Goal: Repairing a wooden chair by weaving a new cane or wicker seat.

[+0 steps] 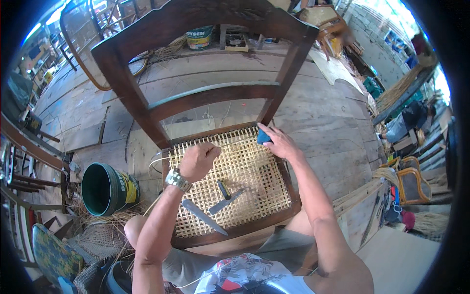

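Observation:
A dark wooden chair [126,93] stands before me, its seat filled with woven cane [254,181]. Over the seat's back left part, my left hand [198,160] is closed in a fist, with a pale cane strand [237,141] running from it toward the right. At the back right corner my right hand [280,142] grips a blue cloth or sponge [264,135] against the seat edge. Two grey flat blades lie on the weave, a longer one [203,216] and a shorter one [230,201]. Beside the shorter sits a black-and-yellow handled tool [223,189].
A green bucket [100,190] lies tilted left of the chair, near loose cane scraps [105,220]. Another bucket [199,38] and a small box [236,42] stand beyond the backrest on the plank floor [323,112]. Rattan frames [413,183] and cane bundles line the right side.

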Demonstrator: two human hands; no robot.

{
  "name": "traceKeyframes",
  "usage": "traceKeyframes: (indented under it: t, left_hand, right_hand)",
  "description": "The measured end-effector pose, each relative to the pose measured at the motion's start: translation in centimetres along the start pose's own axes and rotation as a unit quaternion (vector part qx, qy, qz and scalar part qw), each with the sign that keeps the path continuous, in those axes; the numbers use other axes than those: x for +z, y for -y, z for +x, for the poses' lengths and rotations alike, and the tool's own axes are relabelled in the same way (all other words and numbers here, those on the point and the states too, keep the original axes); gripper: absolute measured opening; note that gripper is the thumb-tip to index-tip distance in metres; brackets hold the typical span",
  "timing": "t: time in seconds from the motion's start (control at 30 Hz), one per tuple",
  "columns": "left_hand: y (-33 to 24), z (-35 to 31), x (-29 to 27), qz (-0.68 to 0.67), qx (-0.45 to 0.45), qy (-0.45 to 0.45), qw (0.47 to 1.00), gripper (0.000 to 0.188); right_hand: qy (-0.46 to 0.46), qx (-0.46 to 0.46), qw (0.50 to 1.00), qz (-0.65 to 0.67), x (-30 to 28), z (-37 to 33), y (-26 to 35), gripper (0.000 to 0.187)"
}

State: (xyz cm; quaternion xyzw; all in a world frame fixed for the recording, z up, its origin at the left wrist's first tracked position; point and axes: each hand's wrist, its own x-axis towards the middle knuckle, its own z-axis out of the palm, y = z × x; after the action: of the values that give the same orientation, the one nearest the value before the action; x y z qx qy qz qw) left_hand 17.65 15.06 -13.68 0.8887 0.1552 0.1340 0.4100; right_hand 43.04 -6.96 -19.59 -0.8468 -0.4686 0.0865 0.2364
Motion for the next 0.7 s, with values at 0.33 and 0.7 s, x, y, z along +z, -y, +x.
traceKeyframes:
  t: [0.33,0.7]
  left_hand:
    - [-4.0,-10.1,-4.6,0.229,0.256,-0.197,0.918,0.016]
    - [2.0,-8.4,-11.2,-0.532,0.116,-0.204,0.814,0.063]
  right_hand:
    - [0.004,-0.139,0.939,-0.314,1.8,3.7,5.0,0.024]
    - [-0.186,-0.476,0.839,0.187,2.8,9.7,45.2,0.018]
